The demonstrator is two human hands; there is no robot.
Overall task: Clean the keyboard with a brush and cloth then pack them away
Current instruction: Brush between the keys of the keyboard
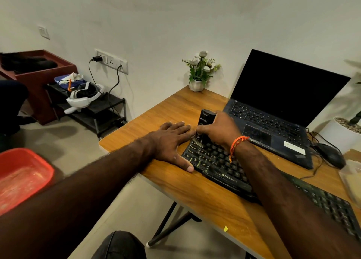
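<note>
Item: keyboard [218, 166], black, lying slantwise on the wooden worktop [205, 206], its left end close to the worktop's left edge. A laptop [273, 110] stands open just beyond it, screen dark.

Item: brush [204, 124], a dark upright tool. The right hand [218, 130] has its grip clamped round the body, with the working end down on the keys at the far left corner of the keyboard. Bristles are partly hidden by the fingers.

Item: left hand [172, 141], grip apart, fingers straight and flat on the worktop, thumb against the keyboard's left end as if bracing it.

Item: cloth. Not identifiable on the worktop; a pale rag lies in a blue tray on the black shelf at far left, but whether it is the task's cloth cannot be told.

Stage, as judged: brushing under way; wiping and packing away not yet done.

Risks, as judged: hard strokes may lift a keycap; debris may be swept toward the laptop; if the left hand lifts, the keyboard may slide toward the worktop edge; the mouse [330, 155] cable at right could snag.

Writing: "ZEBRONICS" in pale letters on the keyboard's near rim. Key legends Ctrl, Alt and Shift are readable. The brush carries a small logo and a word too blurred to read.
</note>
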